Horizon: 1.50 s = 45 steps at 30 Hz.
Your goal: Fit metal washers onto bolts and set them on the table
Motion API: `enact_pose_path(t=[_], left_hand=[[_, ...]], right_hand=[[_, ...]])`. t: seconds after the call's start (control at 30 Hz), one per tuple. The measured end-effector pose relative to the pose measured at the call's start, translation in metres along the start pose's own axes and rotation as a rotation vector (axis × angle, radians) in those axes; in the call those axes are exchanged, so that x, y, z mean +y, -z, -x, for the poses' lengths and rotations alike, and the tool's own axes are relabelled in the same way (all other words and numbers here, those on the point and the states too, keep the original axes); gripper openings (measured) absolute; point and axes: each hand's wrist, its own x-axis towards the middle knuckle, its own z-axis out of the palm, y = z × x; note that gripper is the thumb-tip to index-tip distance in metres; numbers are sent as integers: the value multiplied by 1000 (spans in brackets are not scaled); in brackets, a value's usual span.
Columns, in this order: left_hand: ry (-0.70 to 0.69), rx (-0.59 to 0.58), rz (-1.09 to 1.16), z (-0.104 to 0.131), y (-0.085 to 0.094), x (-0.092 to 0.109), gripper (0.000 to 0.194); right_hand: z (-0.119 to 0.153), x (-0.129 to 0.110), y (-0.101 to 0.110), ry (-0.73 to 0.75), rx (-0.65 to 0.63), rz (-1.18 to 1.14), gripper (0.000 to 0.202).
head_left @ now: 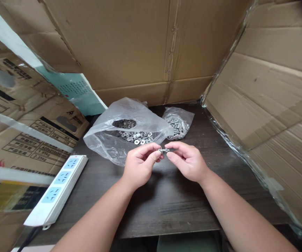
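A small metal bolt with a washer [163, 151] is held between both hands above the dark table. My left hand [141, 162] pinches its left part between thumb and fingers. At its right end, the thumb and fingertips of my right hand [187, 160] close around the tip. Behind my left hand lies an open clear plastic bag [103, 140] with many metal washers [137, 137] in it. A smaller clear bag [189, 117] of metal bolts [177, 126] sits behind my right hand.
A white power strip [73, 175] lies along the left of the dark table [171, 217]. Cardboard walls [130, 45] stand at the back and both sides. A pale green paper [74, 87] with writing is at the back left.
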Motion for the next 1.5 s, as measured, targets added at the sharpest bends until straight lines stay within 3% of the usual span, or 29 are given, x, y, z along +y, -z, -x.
enact_pose_path(t=[0.77,0.97,1.27,1.5], left_hand=[[-2,-17,-16,0,-1,0,24],[12,-1,-15,1,-1,0,25],[6,-5,-4,0,-1,1,23],[-25,-35,-21,1,-2,0,20]], right_hand=[[-2,-7,0,-89,-36,44,31],[-1,-4,1,-77,25,17,37],[1,-4,2,116,55,145,31],[-2,-2,-1,165,68,161,23]])
